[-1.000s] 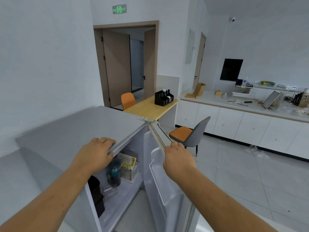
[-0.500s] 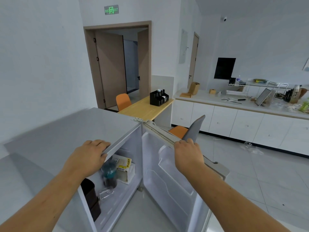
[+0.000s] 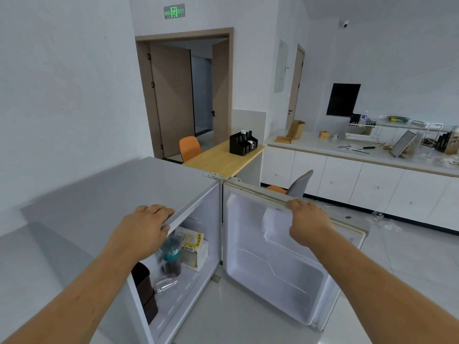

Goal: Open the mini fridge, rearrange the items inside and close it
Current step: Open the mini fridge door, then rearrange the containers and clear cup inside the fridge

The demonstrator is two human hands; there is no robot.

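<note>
The grey mini fridge stands in front of me with its door swung wide to the right. My left hand rests over the front edge of the fridge top. My right hand grips the top edge of the door. Inside the fridge I see a white and yellow packet, a dark bottle with a teal band, a clear bottle lying on its side and a dark brown container at the left. The door's inner shelves hold nothing.
A wooden table with a black organiser stands behind the fridge, with an orange chair beside it. A grey chair sits just behind the door. White cabinets with a cluttered counter run along the right.
The fridge door has swung from nearly edge-on to wide open on the right, with my right hand moving along on its top edge. My left hand stayed on the fridge top.
</note>
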